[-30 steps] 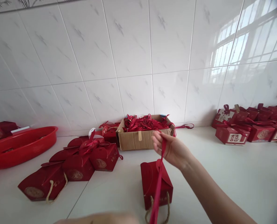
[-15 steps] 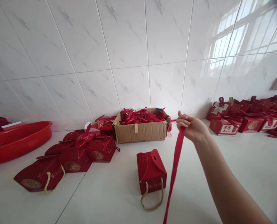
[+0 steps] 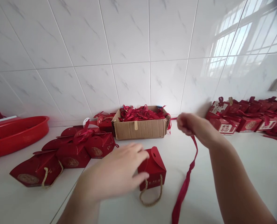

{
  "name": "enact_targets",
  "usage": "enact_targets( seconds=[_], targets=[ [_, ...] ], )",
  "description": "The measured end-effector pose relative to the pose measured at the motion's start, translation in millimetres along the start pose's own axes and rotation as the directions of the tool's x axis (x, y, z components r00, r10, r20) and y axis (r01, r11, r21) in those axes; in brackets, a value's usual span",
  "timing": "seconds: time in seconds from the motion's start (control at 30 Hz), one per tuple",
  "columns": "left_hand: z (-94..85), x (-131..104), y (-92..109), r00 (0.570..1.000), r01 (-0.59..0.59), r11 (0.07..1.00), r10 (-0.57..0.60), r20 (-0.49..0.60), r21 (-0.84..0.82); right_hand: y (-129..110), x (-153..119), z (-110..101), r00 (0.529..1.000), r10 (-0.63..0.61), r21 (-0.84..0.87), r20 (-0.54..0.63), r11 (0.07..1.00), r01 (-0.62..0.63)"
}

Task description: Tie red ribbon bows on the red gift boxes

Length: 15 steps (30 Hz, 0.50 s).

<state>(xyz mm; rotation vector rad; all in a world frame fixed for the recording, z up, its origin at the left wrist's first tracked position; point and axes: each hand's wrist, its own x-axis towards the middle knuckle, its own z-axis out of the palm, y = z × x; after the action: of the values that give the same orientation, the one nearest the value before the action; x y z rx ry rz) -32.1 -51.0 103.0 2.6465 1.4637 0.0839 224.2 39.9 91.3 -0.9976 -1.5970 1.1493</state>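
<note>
My right hand (image 3: pixel 194 127) is closed round a dark red ribbon (image 3: pixel 187 180), whose tail hangs down past the bottom of the view. In front of me stands a small red gift box (image 3: pixel 156 163) with round-cut top flaps and a twisted cord handle (image 3: pixel 150 203) lying toward me. Over the box's left side is my left hand (image 3: pixel 119 171), blurred, with thumb and fingers apart. It holds nothing that I can see. Whether its fingertips touch the box I cannot tell.
Behind the box, a cardboard box (image 3: pixel 140 130) full of red ribbons stands by the tiled wall. Several red gift boxes (image 3: pixel 73 154) are grouped at left, beside a red plastic basin (image 3: pixel 19 133). More gift boxes (image 3: pixel 250 124) line the right back.
My left hand has come into view from below and reached the gift box's left side. My right hand has turned over, still holding the ribbon, and its tail now hangs further right.
</note>
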Motion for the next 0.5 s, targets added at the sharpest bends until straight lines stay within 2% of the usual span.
enact_targets(
  seconds=[0.03,0.1,0.2,0.33,0.5],
  targets=[
    [-4.0,13,-2,0.999,0.044,0.999,-0.044,0.023,0.0,0,-1,7,0.996,0.048,-0.164,0.07,0.986,-0.036],
    [-5.4,31,-6,0.992,0.09,0.996,-0.088,0.09,-0.018,2,-3,21,0.974,0.158,-0.428,0.162,0.901,-0.075],
    [1.8,44,-12,0.982,0.104,0.994,-0.095,0.164,-0.044,7,-2,40,0.957,0.236,-0.669,0.168,0.74,-0.065],
    [9.8,51,-13,0.979,0.084,0.994,-0.071,0.19,-0.062,15,0,55,0.96,0.22,-0.81,0.173,0.587,0.011],
    [10.7,57,-11,0.98,0.084,0.995,-0.072,0.187,-0.062,19,-1,65,0.957,0.198,-0.847,0.211,0.526,0.078]
  ],
)
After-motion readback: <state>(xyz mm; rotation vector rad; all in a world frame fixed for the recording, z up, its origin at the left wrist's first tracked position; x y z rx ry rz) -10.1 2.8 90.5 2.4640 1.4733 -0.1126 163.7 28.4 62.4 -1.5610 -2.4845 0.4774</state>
